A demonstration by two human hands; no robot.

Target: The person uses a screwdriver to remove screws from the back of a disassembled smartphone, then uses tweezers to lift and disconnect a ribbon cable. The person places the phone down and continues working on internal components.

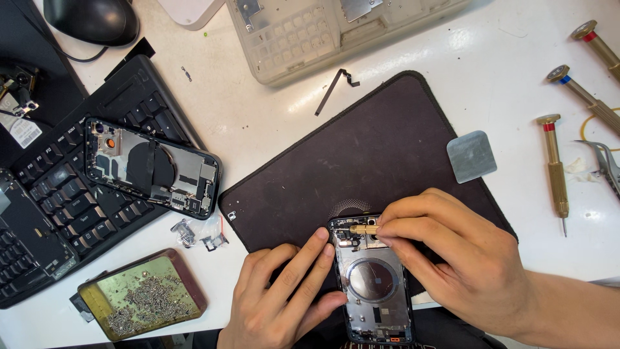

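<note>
Phone housing, opened, flat at near edge of dark mat. Left hand braces its side, fingers loosely spread; right hand pinches brass screwdriver. Probably light, stiff, fragile inside: best held by frame edges.

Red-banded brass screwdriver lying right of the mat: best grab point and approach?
Grip the red-banded screwdriver on its thick brass handle, mid-length, probably from above with fingers across its width. It lies flat on the white table, cap away, thin tip toward the person, with space either side.
</note>
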